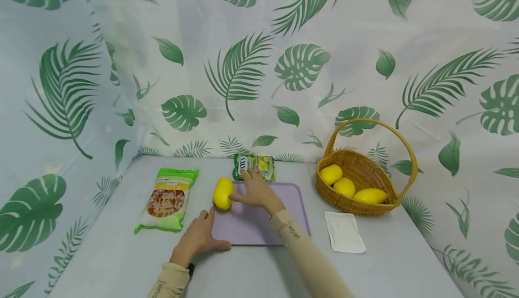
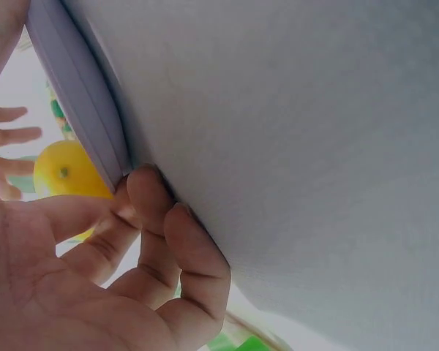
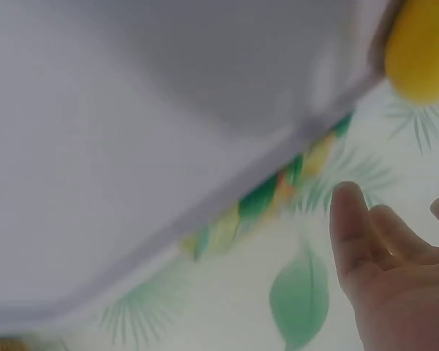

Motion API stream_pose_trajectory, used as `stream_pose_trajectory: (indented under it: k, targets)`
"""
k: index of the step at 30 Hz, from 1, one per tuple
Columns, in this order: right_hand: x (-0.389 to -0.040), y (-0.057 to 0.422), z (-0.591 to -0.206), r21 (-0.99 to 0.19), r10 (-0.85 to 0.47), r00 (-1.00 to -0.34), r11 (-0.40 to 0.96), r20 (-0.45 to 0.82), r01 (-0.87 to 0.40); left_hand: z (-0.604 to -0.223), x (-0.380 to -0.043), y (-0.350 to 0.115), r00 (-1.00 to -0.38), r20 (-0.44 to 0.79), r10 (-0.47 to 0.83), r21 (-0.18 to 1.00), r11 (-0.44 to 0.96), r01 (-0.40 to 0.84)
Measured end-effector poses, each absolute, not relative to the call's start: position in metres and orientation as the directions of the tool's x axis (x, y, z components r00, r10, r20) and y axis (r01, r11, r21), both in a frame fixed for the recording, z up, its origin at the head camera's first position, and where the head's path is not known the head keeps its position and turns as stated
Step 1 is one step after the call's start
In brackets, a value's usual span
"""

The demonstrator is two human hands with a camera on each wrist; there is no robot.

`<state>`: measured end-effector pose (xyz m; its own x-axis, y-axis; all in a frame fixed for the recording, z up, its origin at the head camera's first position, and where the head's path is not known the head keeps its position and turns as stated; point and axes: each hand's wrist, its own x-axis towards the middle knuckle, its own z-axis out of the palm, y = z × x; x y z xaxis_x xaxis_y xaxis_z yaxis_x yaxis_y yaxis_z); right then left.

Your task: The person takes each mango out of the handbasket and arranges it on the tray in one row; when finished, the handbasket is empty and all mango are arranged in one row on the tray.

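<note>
A lilac tray (image 1: 251, 226) lies on the table in the head view. My left hand (image 1: 198, 236) holds its near left corner, thumb along the front edge and fingers at the left side; in the left wrist view the fingertips (image 2: 148, 191) rest by the rim. A smooth, elongated yellow fruit, mango-shaped (image 1: 223, 193), sits at the tray's far left corner. My right hand (image 1: 259, 192) hovers over the tray's back part with fingers spread, its thumb close beside the fruit. Whether the thumb touches it I cannot tell. In the right wrist view the fingers (image 3: 351, 227) are empty.
Behind the tray lies a green snack packet (image 1: 265, 166). A green and white food bag (image 1: 167, 201) is on the left. To the right stands a wicker basket (image 1: 344, 207) with a tall handle and several yellow fruits; a white flat packet (image 1: 344, 232) lies before it.
</note>
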<state>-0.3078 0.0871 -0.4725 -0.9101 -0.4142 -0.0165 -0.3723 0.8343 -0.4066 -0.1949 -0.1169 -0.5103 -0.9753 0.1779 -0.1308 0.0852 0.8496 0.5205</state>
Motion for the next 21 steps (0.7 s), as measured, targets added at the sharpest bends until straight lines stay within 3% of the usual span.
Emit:
stream_pose_trajectory:
  k: [12, 21]
  targets:
    - [-0.297, 0.16, -0.446, -0.441, -0.315, -0.947, 0.843, 0.06, -0.308, -0.512, -0.195, -0.117, -0.973, -0.155, 0.171, 0.519, 0.852, 0.067]
    - [-0.291, 0.211, -0.434, -0.391, -0.294, -0.947, 0.863, 0.129, -0.321, -0.512, -0.195, -0.117, -0.972, -0.161, 0.172, 0.518, 0.853, 0.065]
